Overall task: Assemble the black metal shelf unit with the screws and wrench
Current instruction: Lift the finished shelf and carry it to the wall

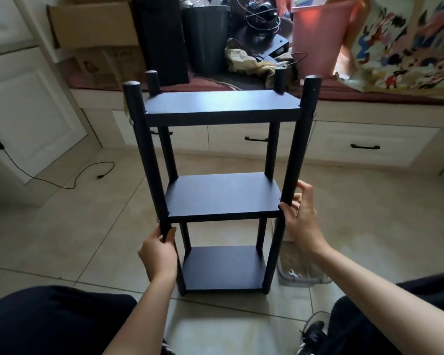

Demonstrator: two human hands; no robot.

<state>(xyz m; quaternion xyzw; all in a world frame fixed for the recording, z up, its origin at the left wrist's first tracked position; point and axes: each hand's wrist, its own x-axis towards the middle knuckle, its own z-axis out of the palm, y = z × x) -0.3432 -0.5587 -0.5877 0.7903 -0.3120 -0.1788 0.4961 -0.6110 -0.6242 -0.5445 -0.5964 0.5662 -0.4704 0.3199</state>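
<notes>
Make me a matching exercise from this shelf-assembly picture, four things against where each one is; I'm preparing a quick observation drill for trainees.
Things:
1. left hand
2. right hand
3. wrench
4. pink bucket

Places:
A. on the window seat behind the shelf unit
B. gripping the front left post below the middle shelf
C. in a clear tray on the floor
D. against the front right post at the middle shelf

Pairs: 1-B, 2-D, 3-C, 4-A
</notes>
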